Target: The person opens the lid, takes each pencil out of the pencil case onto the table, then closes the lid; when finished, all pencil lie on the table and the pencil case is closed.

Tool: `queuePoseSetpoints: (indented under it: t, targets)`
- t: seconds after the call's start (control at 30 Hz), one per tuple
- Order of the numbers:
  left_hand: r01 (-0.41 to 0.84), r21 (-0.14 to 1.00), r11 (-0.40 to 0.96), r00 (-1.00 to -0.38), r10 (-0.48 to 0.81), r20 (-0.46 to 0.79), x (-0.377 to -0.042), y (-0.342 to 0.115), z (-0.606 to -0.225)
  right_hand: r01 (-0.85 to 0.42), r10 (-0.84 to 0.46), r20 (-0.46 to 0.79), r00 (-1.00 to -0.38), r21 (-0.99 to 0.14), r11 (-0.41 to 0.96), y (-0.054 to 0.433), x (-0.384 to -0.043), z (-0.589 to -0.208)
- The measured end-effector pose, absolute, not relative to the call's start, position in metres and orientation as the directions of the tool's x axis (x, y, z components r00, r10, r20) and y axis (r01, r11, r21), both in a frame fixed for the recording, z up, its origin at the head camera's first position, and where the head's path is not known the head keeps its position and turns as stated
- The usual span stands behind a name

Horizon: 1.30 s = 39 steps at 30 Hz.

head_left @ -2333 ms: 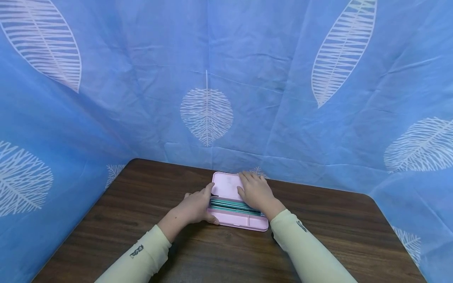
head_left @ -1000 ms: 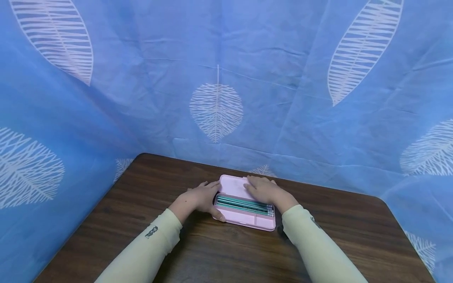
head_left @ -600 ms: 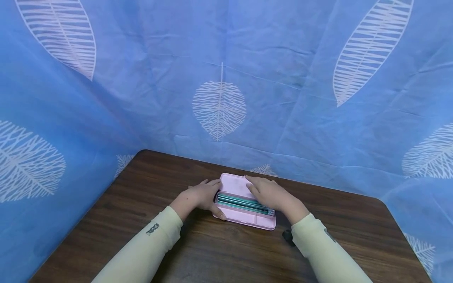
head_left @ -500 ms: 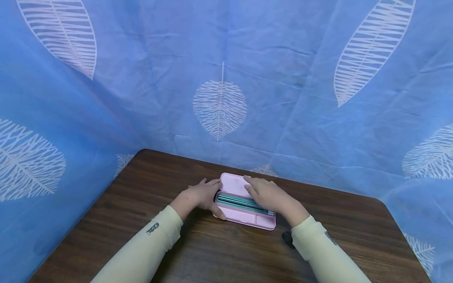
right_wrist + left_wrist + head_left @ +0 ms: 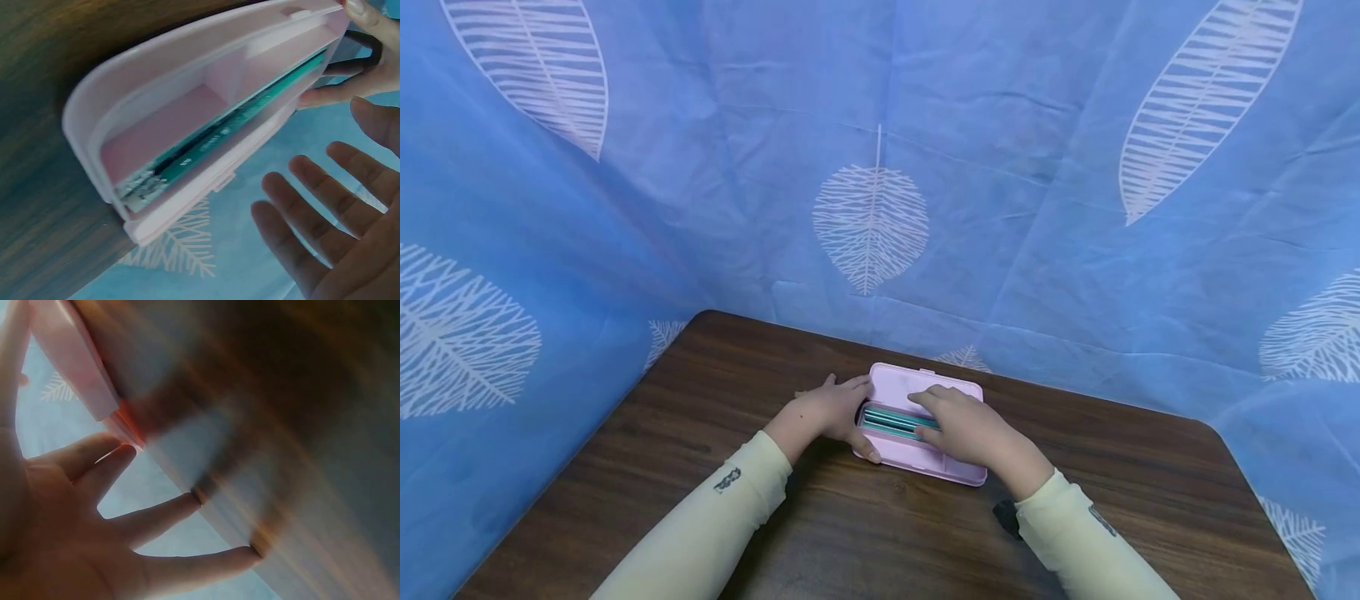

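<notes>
Because its lid is laid back toward the leaf-printed cloth, the pink pencil case shows its inside, sitting on the brown counter near the far edge. Green pencils lie side by side in the long compartment next to the lid, their pale ends toward the right, and a divider splits the compartment in front.

The left hand holds the case's left end in a light span, thumb against the near wall and a fingertip by the lid's corner, with other fingers reaching straight out past the case. The right hand is released, fingers loosely spread over the right half, gripping nothing; the right wrist view shows them apart from the case.

Judging by its look, the case is light, stiff plastic, smooth enough to slide on the counter if nudged. Its end walls seem the surest hold, while the lid and small catch are probably the weakest parts. The pencils look rigid, slick and apt to roll; pinching one mid-shaft should suit.
</notes>
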<state>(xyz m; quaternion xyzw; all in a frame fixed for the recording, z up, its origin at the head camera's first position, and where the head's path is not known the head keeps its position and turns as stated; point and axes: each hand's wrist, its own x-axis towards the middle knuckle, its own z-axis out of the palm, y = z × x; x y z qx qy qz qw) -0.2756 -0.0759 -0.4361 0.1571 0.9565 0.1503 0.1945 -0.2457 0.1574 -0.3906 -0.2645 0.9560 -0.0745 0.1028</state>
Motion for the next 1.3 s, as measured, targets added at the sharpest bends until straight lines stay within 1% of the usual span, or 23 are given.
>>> queuePoseSetpoints:
  t: [0.23, 0.53, 0.7, 0.97, 1.03, 1.2, 1.3]
  targets:
    - [0.245, 0.346, 0.906, -0.875, 0.36, -0.324, -0.274, -0.077, -0.432, -0.481, -0.519, -0.156, -0.84, -0.228, 0.847, 0.164, -0.258, -0.405]
    - [0.261, 0.328, 0.908, -0.875, 0.366, -0.317, -0.276, -0.079, -0.432, -0.499, -0.549, -0.136, -0.825, -0.282, 0.819, 0.166, -0.269, -0.421]
    - [0.265, 0.318, 0.91, -0.873, 0.367, -0.323, -0.277, -0.078, -0.435, -0.499, -0.557, -0.14, -0.819, -0.307, 0.811, 0.167, -0.272, -0.426]
    - [0.26, 0.31, 0.914, -0.873, 0.36, -0.329, -0.277, -0.078, -0.436, -0.52, -0.595, -0.136, -0.792, -0.36, 0.774, 0.169, -0.276, -0.43]
    - [0.262, 0.31, 0.914, -0.871, 0.363, -0.332, -0.277, -0.078, -0.436, -0.542, -0.615, -0.138, -0.776, -0.352, 0.763, 0.169, -0.277, -0.43]
    - [0.27, 0.308, 0.912, -0.868, 0.369, -0.332, -0.278, -0.078, -0.436, -0.624, -0.672, -0.142, -0.727, -0.272, 0.732, 0.167, -0.277, -0.429]
    - [0.273, 0.304, 0.913, -0.868, 0.37, -0.332, -0.277, -0.078, -0.435, -0.646, -0.684, -0.159, -0.712, -0.235, 0.727, 0.164, -0.275, -0.426]
